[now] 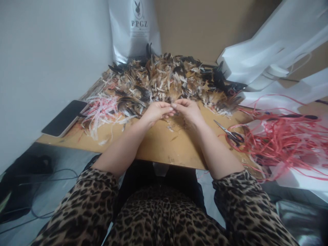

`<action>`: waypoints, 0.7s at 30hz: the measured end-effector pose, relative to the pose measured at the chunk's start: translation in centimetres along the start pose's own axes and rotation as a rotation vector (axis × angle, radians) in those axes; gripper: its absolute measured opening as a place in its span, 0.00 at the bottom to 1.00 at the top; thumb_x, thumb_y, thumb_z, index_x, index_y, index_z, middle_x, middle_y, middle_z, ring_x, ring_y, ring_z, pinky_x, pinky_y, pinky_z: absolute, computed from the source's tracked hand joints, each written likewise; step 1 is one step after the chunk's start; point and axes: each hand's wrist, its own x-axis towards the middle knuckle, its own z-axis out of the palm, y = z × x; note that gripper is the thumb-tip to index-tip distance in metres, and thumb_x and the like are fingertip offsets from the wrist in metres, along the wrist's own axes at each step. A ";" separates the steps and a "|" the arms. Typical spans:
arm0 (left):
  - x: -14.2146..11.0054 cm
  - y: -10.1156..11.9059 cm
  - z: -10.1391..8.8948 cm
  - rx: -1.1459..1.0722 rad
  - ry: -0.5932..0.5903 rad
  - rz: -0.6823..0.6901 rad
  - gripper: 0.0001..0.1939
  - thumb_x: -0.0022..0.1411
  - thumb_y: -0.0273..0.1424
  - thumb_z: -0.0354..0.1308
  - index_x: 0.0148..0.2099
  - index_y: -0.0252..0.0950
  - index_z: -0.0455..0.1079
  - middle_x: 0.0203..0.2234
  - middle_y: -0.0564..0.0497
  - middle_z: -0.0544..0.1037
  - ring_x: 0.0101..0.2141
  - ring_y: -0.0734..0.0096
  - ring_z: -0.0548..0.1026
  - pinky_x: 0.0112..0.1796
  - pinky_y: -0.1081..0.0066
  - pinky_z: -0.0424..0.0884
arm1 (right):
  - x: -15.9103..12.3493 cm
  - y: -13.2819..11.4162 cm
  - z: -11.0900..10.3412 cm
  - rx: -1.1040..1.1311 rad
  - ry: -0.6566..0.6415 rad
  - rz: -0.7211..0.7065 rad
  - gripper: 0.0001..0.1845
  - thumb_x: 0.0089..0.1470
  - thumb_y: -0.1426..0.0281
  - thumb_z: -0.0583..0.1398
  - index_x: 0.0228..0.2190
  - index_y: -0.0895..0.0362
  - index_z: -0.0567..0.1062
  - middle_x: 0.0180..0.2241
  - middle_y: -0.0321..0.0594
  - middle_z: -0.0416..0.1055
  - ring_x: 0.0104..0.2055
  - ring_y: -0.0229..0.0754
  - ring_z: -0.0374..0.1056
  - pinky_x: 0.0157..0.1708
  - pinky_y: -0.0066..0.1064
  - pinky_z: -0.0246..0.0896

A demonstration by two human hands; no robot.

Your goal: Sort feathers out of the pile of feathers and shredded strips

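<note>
My left hand (156,112) and my right hand (189,111) meet fingertip to fingertip above the table's middle. Both are closed in a pinch, thumb against forefinger. A small tan feather (174,96) shows just above the fingertips and appears to be held between them; its lower end is hidden by the fingers. Right behind lies a wide heap of brown, black and cream feathers (159,73). Small scraps of feather (169,128) are scattered on the wooden tabletop (164,148) below my hands.
White and pink ribbon strips (99,111) and a phone (65,118) lie left. Scissors (230,133) with dark handles rest right, beside a tangle of red ribbon (284,140). A white machine (269,54) stands back right, a silvery printed bag (135,34) behind the heap.
</note>
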 end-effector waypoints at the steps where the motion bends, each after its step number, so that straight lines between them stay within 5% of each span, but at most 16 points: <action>1: 0.0 0.0 0.1 0.020 0.000 0.003 0.02 0.55 0.23 0.63 0.33 0.28 0.76 0.27 0.46 0.80 0.24 0.80 0.76 0.26 0.81 0.67 | 0.1 0.2 0.1 -0.002 0.014 0.004 0.20 0.37 0.55 0.69 0.25 0.57 0.74 0.23 0.34 0.72 0.26 0.35 0.65 0.31 0.30 0.64; 13: 0.2 -0.1 0.0 0.013 0.031 0.061 0.05 0.53 0.26 0.66 0.33 0.29 0.75 0.25 0.48 0.80 0.23 0.82 0.75 0.26 0.82 0.68 | 0.2 0.2 0.0 0.114 0.035 0.045 0.16 0.35 0.60 0.69 0.24 0.56 0.74 0.23 0.33 0.72 0.26 0.34 0.65 0.31 0.29 0.63; 21: 0.5 1.1 -0.9 -0.164 0.197 0.094 0.11 0.51 0.29 0.68 0.35 0.30 0.73 0.25 0.50 0.79 0.23 0.83 0.75 0.25 0.83 0.68 | -0.3 -0.2 -1.3 -0.487 -0.288 -0.093 0.07 0.44 0.67 0.63 0.24 0.59 0.77 0.23 0.36 0.73 0.25 0.36 0.64 0.28 0.29 0.58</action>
